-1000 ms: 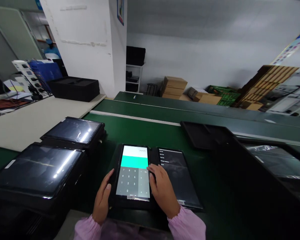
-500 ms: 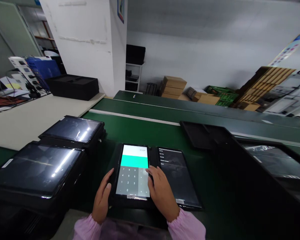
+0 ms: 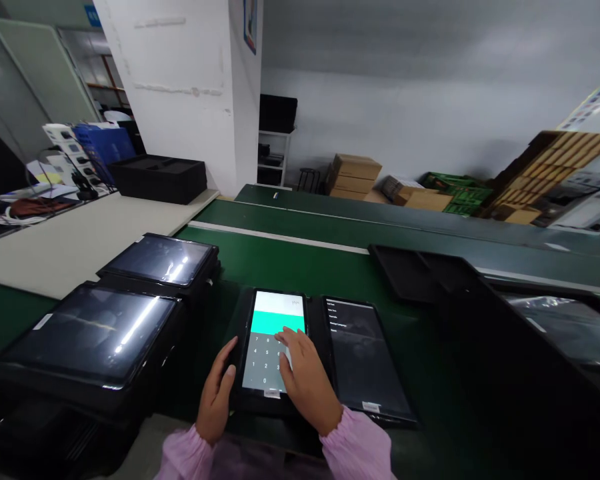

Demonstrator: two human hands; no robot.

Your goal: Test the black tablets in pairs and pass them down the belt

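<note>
A tablet (image 3: 263, 353) lies in front of me on a black base, its lit screen showing a calculator with a green band and a grey keypad. Beside its left edge rests my left hand (image 3: 216, 397), fingers and thumb apart; whether it touches the edge I cannot tell. Over the right part of the keypad is my right hand (image 3: 306, 380), fingers stretched with the fingertips at the upper number keys, hiding the operator column. It holds nothing. Just right of it lies a second tablet (image 3: 363, 360) with a dark screen and a short white text menu.
Two more tablets, a near one (image 3: 95, 333) and a far one (image 3: 160, 259), lie on black stacks to the left. A black tray (image 3: 400, 273) and a film-covered tablet (image 3: 565, 327) are on the right. A black foam box (image 3: 160, 180) sits on the pale side table (image 3: 80, 240).
My right hand has moved left and slightly up, from the operator column onto the number keys. The digits in the calculator display look shorter. My left hand stays beside the tablet; the view has shifted slightly.
</note>
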